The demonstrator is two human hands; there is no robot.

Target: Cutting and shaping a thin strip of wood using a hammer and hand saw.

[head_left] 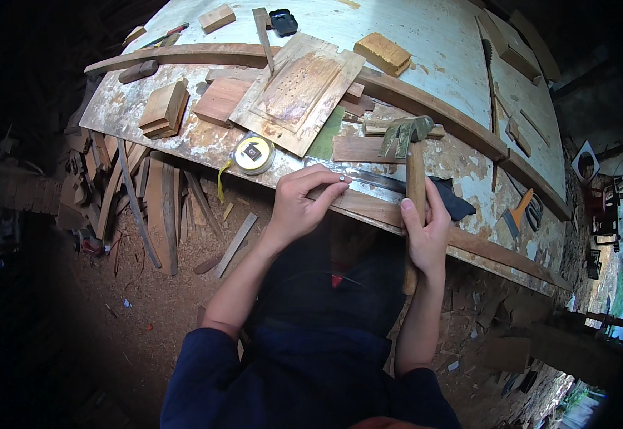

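Note:
My left hand [300, 201] is closed in a pinch at the bench's near edge, thumb and forefinger around a small shiny metal piece [342, 179], too small to name. Just beneath it a wooden strip [374, 207] lies along the edge, with a flat metal strip [368, 180] behind it. In my right hand [429, 232] is a hammer [416, 168], gripped by its wooden handle with the head raised away from me. A dark cloth [454, 201] lies beyond that hand. To the left of my left hand sits a round yellow-and-clear tape measure [254, 154].
A framed wooden panel [297, 93] leans over blocks [222, 100] on the paint-worn bench [433, 43]. One long curved beam [433, 107] crosses behind. An orange-handled scraper [520, 212] lies at right. Wood offcuts [161, 207] are piled below, left of the bench.

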